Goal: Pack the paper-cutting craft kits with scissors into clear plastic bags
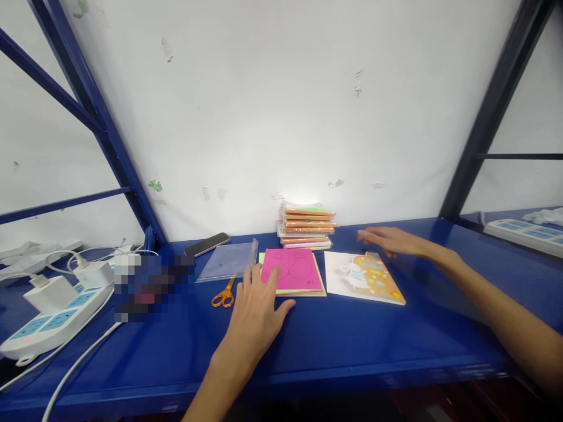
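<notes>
A pink paper (292, 271) with a line drawing on it tops a stack of coloured sheets, whose yellow-green edges (322, 291) show below. My left hand (258, 302) rests at the stack's left side, fingers spread, fingertips over the pink sheet's edge. Close by on the left lie small orange-handled scissors (224, 297), with the blade tips beside a clear plastic sleeve (229, 262). To the right of the stack is a white booklet (365, 277) with an orange cartoon picture. My right hand (387, 240) hovers or rests just behind it, holding nothing, index finger stretched leftward.
Several orange-edged packets in clear wrap (307, 225) are piled against the wall. A black phone (206, 244) lies behind the sleeve. At left, a white power strip (57, 322) holds chargers, with cables running across the blue table (334, 346). Blue metal posts (101, 129) flank the table.
</notes>
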Demonstrator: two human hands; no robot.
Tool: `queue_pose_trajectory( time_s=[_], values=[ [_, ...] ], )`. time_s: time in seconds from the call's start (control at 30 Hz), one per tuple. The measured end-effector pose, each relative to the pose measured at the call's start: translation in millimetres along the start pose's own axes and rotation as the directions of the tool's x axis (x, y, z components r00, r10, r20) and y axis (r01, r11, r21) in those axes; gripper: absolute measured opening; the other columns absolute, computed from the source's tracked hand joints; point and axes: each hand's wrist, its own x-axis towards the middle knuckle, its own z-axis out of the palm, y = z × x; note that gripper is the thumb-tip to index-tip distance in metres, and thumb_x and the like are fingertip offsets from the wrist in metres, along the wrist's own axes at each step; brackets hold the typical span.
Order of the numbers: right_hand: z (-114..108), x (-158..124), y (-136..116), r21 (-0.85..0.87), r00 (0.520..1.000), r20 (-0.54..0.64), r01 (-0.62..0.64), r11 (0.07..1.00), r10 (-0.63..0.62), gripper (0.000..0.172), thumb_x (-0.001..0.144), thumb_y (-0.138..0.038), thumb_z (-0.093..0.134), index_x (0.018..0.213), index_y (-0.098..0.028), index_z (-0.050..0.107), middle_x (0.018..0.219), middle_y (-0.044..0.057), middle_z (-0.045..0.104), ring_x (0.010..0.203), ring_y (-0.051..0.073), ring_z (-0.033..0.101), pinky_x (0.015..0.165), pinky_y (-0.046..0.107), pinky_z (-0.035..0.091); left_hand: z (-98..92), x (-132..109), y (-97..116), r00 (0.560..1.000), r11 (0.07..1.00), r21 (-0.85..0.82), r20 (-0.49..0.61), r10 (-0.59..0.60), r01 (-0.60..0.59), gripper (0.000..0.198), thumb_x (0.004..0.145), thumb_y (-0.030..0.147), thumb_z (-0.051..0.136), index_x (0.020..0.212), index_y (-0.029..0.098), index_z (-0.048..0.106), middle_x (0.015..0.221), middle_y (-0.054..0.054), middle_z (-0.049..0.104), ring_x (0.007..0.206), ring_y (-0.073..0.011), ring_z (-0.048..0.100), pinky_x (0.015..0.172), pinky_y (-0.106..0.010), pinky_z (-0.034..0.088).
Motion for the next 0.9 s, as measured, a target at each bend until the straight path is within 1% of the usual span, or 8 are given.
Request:
queue_pose_trajectory(
  time_s=[0.17, 0.27, 0.33, 0.47, 0.57, 0.67, 0.8, 0.9],
  values=[
    [11, 7, 1, 0.020, 0.995, 0.016, 0.095, 0.995, -0.095, 0.063, 0.091, -0.072, 0.047, 0.118, -0.020, 0.071, 0.115, 0.012, 0.075, 0.087, 0.026, 0.070, 0.076, 0.034, 0.053, 8.8, 6, -2, 0.977, 0.972, 0.107, -0.026, 0.212, -0.208, 0.049, 0.095, 0.035, 0.065, 0.143, 0.024, 0.058, 0.154, -0.019, 0.050, 0.147, -0.0436, 0.039, 0.111, -0.062, 0.041],
    [14, 12, 2, 0.010, 0.992, 0.031, 0.124, 0.992, -0.124, 0.063, 0.090, -0.075, 0.046, 0.109, -0.021, 0.073, 0.102, 0.011, 0.077, 0.086, 0.028, 0.071, 0.075, 0.035, 0.051, 11.1, 11, -2, 0.944, 0.927, 0.190, -0.002, 0.329, -0.323, 0.046, 0.097, 0.033, 0.063, 0.141, 0.023, 0.057, 0.150, -0.019, 0.055, 0.144, -0.0402, 0.045, 0.111, -0.057, 0.045],
    [14, 13, 3, 0.008, 0.990, 0.049, 0.135, 0.991, -0.135, 0.064, 0.092, -0.075, 0.043, 0.105, -0.020, 0.073, 0.089, 0.009, 0.076, 0.077, 0.026, 0.070, 0.070, 0.034, 0.050, 11.0, 17, 0, 0.897, 0.860, 0.265, 0.048, 0.439, -0.435, 0.044, 0.099, 0.032, 0.061, 0.141, 0.023, 0.055, 0.148, -0.019, 0.057, 0.141, -0.0387, 0.049, 0.109, -0.054, 0.047],
    [13, 10, 1, 0.031, 0.989, 0.064, 0.132, 0.991, -0.134, 0.066, 0.093, -0.075, 0.040, 0.102, -0.019, 0.072, 0.079, 0.008, 0.072, 0.065, 0.022, 0.065, 0.061, 0.032, 0.048, 5.3, 34, 7, 0.763, 0.656, 0.411, 0.189, 0.618, -0.633, 0.046, 0.099, 0.017, 0.056, 0.144, 0.026, 0.048, 0.142, -0.020, 0.060, 0.133, -0.0356, 0.057, 0.102, -0.050, 0.051],
    [13, 8, -1, 0.060, 0.989, 0.068, 0.125, 0.990, -0.129, 0.067, 0.093, -0.077, 0.040, 0.101, -0.018, 0.072, 0.076, 0.008, 0.070, 0.062, 0.020, 0.063, 0.057, 0.031, 0.047, 0.2, 42, 10, 0.707, 0.563, 0.448, 0.279, 0.650, -0.694, 0.048, 0.098, 0.006, 0.047, 0.141, 0.027, 0.047, 0.132, -0.019, 0.064, 0.104, -0.0291, 0.073, 0.084, -0.041, 0.058],
    [13, 7, -2, 0.083, 0.988, 0.070, 0.133, 0.988, -0.139, 0.067, 0.092, -0.077, 0.041, 0.099, -0.018, 0.072, 0.076, 0.008, 0.070, 0.062, 0.020, 0.063, 0.057, 0.031, 0.047, -0.3, 43, 10, 0.663, 0.506, 0.458, 0.302, 0.685, -0.731, 0.041, 0.102, 0.011, 0.040, 0.138, 0.030, 0.047, 0.125, -0.017, 0.065, 0.083, -0.0246, 0.075, 0.070, -0.035, 0.058],
    [13, 7, -3, 0.110, 0.987, 0.077, 0.130, 0.985, -0.139, 0.067, 0.092, -0.077, 0.042, 0.098, -0.018, 0.072, 0.078, 0.008, 0.070, 0.062, 0.019, 0.062, 0.058, 0.031, 0.047, 4.4, 43, 7, 0.647, 0.498, 0.448, 0.289, 0.706, -0.743, 0.041, 0.104, 0.013, 0.036, 0.135, 0.035, 0.049, 0.130, -0.016, 0.062, 0.083, -0.0246, 0.075, 0.067, -0.035, 0.058],
    [13, 6, -4, 0.138, 0.988, 0.089, 0.117, 0.984, -0.130, 0.067, 0.092, -0.077, 0.042, 0.099, -0.017, 0.072, 0.080, 0.009, 0.070, 0.061, 0.019, 0.061, 0.057, 0.031, 0.049, 6.2, 45, 6, 0.680, 0.545, 0.432, 0.275, 0.680, -0.719, 0.031, 0.104, 0.015, 0.036, 0.121, 0.022, 0.061, 0.127, -0.018, 0.063, 0.083, -0.0254, 0.075, 0.067, -0.036, 0.058]
  ],
)
